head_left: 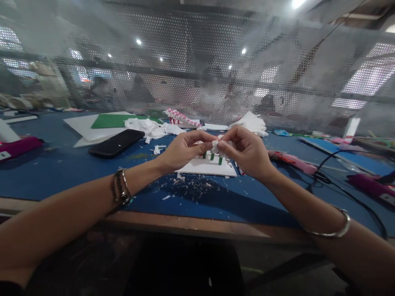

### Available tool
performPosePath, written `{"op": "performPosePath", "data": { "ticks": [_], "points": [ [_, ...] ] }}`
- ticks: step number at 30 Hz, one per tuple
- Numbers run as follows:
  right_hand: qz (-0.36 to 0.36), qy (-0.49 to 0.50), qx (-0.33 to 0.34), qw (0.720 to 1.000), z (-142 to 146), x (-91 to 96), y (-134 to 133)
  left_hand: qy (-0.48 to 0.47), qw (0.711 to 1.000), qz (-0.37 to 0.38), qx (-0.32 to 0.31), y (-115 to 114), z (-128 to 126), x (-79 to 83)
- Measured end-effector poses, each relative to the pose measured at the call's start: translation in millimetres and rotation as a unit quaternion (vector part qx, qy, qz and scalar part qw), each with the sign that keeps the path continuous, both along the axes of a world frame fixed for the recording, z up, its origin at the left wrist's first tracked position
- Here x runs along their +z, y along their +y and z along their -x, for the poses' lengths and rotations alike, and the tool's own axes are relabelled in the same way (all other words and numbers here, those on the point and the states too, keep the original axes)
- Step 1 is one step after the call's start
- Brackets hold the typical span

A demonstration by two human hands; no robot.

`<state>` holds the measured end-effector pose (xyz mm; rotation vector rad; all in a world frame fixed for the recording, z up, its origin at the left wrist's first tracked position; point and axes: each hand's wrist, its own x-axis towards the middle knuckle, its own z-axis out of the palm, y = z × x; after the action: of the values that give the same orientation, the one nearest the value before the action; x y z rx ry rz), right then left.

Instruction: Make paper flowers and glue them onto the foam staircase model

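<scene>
My left hand (188,150) and my right hand (245,150) meet in front of me, both closed in a pinch. Between their fingertips is a small crumpled piece of white paper (215,144). Just below it, a white board (200,167) lies on the table, with several short green posts (220,160) standing on it. My fingers hide the tops of the posts and whatever sits on them. Small white scraps (197,186) are scattered on the blue table in front of the board.
A black phone (117,143) and crumpled white paper (148,126) lie to the left. Behind my hands stands a pink-and-white model (182,118). On the right are a glue gun (294,161) with its cable, and a blue sheet (345,154). A perforated metal screen (191,53) rises behind the table.
</scene>
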<state>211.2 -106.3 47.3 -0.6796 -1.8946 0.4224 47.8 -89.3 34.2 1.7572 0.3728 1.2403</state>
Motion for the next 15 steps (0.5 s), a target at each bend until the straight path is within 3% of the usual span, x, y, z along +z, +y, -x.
{"op": "performPosePath", "data": {
  "ticks": [9, 15],
  "points": [
    [0.041, -0.01, 0.046, 0.998, -1.3, 0.8, 0.1, -0.028, 0.996, 0.068, -0.059, 3.8, -0.4, -2.0],
    [-0.019, -0.032, 0.019, 0.999, 0.0, -2.6, -1.3, -0.05, 0.996, 0.06, -0.047, 6.9, -2.0, -5.1]
  ]
}}
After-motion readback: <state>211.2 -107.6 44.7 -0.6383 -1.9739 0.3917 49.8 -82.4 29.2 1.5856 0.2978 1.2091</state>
